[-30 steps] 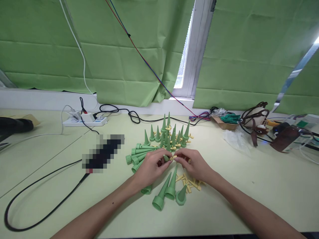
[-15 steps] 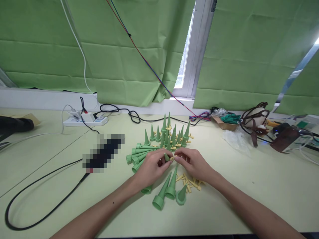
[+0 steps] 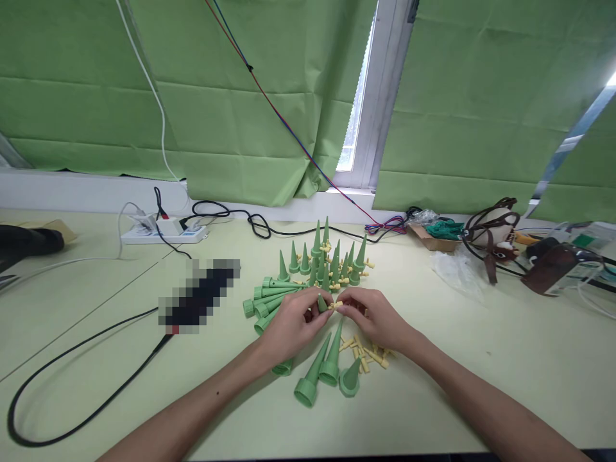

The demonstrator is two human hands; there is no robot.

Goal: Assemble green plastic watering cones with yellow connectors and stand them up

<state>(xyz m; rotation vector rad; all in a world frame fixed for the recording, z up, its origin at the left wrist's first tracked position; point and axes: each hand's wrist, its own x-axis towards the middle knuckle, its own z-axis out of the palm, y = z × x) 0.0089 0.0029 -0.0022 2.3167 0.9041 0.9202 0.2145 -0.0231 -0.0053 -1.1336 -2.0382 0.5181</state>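
Note:
My left hand (image 3: 293, 323) is closed around a green plastic spike (image 3: 322, 303), its tip poking up between thumb and fingers. Facing it, my right hand (image 3: 374, 314) pinches a small yellow valve (image 3: 337, 304) at the side of that spike. Whether the two parts are joined is too small to tell. Behind my hands stand several upright green spikes (image 3: 317, 247), some with yellow valves on them. More spikes lie on their sides (image 3: 269, 301) left of my left hand. Below my right hand is a pile of loose yellow valves (image 3: 368, 355), beside spikes (image 3: 312, 378) near the front.
A pixelated dark device (image 3: 202, 295) with a black cable (image 3: 96, 420) lies on the left. Farther back is a white power strip (image 3: 166, 232). At the right rear sit a clear plastic bag (image 3: 457, 273), a cardboard box (image 3: 433, 239) and a brown object (image 3: 553, 269).
My right fingers have shifted slightly, so more of the yellow valve shows between my hands. The left hand and the surrounding parts look the same.

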